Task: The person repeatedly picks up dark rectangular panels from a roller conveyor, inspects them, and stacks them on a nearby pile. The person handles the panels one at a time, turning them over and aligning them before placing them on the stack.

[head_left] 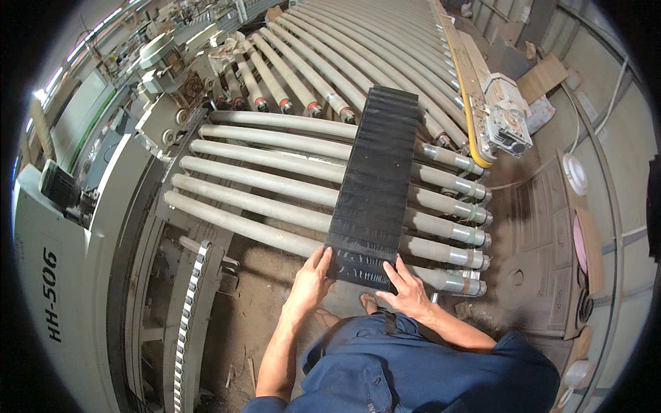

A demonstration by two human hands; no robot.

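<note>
A long, dark black board (377,172) lies lengthwise away from me across the pale rollers (265,180) of a conveyor. Pale streaks and scuffs mark its surface, mostly at the near end, which juts out past the closest roller. My left hand (311,282) grips the board's left edge by that near end, fingers pressed along the side. On the opposite edge, my right hand (407,292) holds the near corner, its fingers on the rim and its thumb lower down. The undersides of both grips are hidden.
On the left stands a pale machine housing (51,275), with a black-and-white segmented chain (187,323) beside it. Angled rollers (330,58) continue beyond. A motor (506,113) and yellow guard strip (463,82) flank them on the right. Brown panels (533,241) lean by the wall.
</note>
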